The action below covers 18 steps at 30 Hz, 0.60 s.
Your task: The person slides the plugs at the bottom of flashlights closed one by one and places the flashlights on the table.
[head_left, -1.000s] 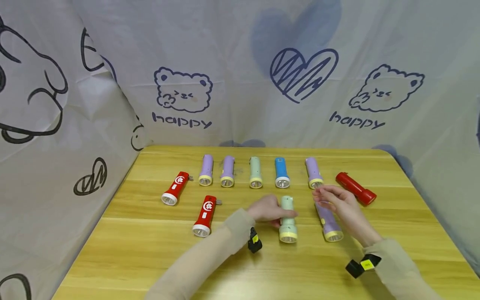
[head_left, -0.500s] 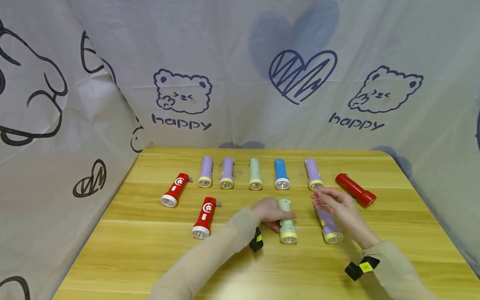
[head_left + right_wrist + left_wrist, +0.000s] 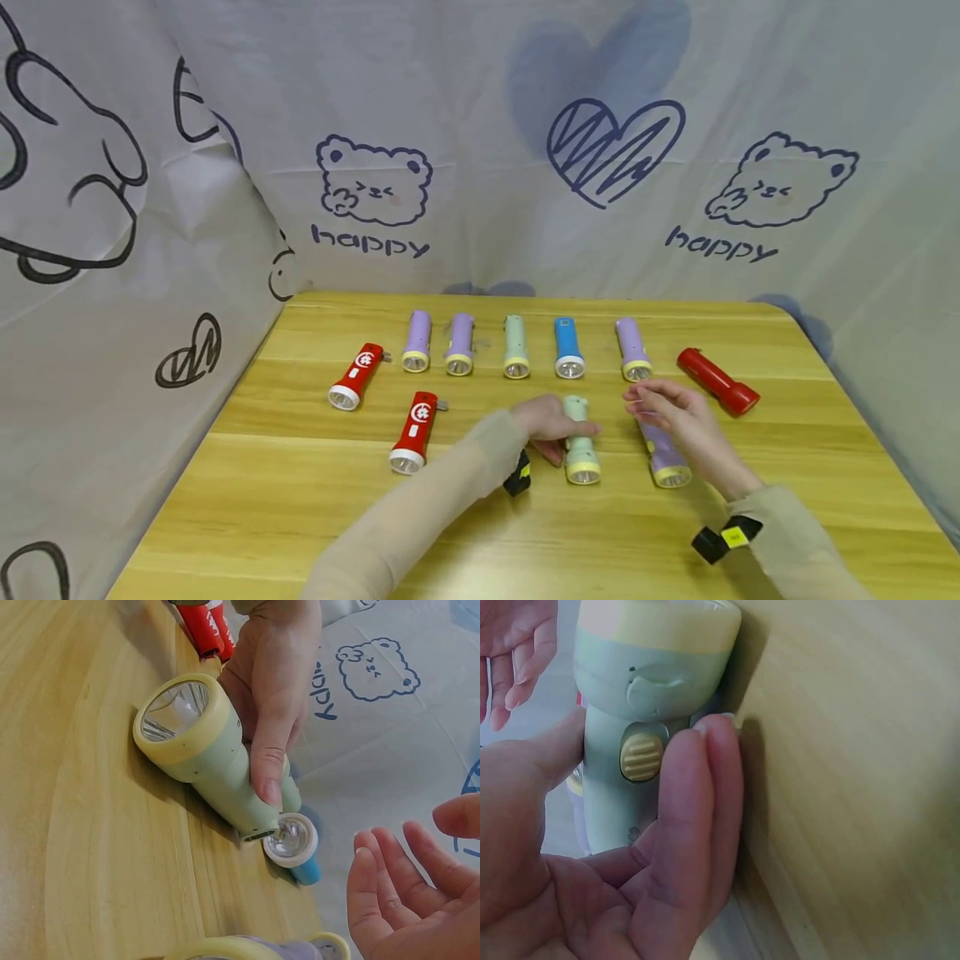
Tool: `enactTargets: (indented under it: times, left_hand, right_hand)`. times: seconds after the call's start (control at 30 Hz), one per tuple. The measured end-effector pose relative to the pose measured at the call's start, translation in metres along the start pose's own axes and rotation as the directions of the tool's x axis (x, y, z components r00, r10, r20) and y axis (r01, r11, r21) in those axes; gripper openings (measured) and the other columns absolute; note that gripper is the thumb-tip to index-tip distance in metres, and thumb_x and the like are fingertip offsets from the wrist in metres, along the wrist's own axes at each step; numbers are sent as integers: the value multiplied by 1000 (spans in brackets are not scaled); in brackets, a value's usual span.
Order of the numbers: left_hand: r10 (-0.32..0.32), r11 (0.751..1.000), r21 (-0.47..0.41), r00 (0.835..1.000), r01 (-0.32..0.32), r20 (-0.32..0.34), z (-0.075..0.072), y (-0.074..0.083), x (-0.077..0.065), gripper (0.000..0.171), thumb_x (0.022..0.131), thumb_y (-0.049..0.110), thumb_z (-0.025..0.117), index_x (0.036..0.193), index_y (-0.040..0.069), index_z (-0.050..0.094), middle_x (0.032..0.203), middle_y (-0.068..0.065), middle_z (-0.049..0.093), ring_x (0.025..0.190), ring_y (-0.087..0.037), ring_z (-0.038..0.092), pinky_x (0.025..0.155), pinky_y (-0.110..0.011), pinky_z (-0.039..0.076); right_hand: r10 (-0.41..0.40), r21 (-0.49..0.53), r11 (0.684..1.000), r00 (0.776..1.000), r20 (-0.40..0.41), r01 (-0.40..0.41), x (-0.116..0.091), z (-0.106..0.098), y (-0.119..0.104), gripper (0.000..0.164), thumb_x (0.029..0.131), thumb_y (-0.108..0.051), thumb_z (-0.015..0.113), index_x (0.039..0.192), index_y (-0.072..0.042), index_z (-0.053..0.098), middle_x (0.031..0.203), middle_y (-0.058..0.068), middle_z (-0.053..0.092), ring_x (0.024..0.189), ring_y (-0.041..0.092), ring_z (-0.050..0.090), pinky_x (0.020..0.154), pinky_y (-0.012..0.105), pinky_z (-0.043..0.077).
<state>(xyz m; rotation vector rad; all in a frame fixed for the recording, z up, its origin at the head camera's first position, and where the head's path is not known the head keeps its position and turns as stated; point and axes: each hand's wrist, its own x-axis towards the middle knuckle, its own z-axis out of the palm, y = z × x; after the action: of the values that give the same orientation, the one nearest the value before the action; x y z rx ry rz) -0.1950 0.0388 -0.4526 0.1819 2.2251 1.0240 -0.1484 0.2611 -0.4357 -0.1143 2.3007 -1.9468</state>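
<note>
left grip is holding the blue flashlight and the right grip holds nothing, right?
Wrong colour: the head view shows the left grip holding a pale green flashlight; the blue flashlight lies in the back row. The right grip does hold nothing.

Reads "happy" (image 3: pixel 370 242) twice on pale backdrop (image 3: pixel 487 225) (beneath bear drawings (image 3: pixel 375 185)); shows white crescent-like emblem (image 3: pixel 422 412) on two red flashlights (image 3: pixel 411 446).

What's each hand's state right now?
Left hand: closed, holding the nearer pale green flashlight.
Right hand: open, holding nothing.
</note>
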Motion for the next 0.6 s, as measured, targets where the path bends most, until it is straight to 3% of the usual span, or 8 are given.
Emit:
enactTargets:
  times: [0.23, 0.6]
  left_hand:
    - [2, 1000, 9, 1000, -2, -12, 1, 2, 0, 48, 91, 53, 70, 78, 7, 60, 66, -7, 64, 47, -13, 59, 56, -30, 59]
    - [0, 1000, 22, 1000, 0, -9, 5, 2, 4, 50, 93, 56, 65, 80, 8, 59, 69, -6, 62, 46, -14, 58, 49, -27, 55]
  right_hand:
    - [8, -27, 1000, 1000, 6, -8, 1, 0, 0, 54, 105, -32, 53, 134, 13, 49, 107, -16, 69, 99, 1, 69, 90, 18, 57]
    - [22, -11, 1000, 1000, 20, -22, 3, 2, -1, 42, 105, -28, 54, 129, 6, 55, 106, -17, 68, 99, 0, 69, 90, 17, 56]
